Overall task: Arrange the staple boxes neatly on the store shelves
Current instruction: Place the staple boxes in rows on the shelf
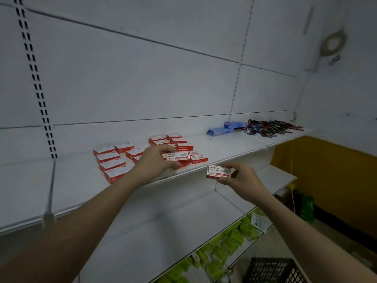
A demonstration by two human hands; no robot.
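White shelf (85,176) bearing red-and-white staple boxes (114,160) in loose rows, blue packs (226,128) and scissors (271,127) farther right. Left hand (157,162) on the shelf, fingers curled round a stacked box (178,157). Right hand (242,176) off the front edge, pinching a single staple box (218,171) in mid-air.

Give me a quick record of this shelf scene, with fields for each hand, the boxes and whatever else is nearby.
left hand: grips a staple box on the shelf
right hand: holds a second staple box in the air, in front of the shelf edge
other boxes: red and white rows left of the hands
further right: blue boxes, scissors
below: black crate
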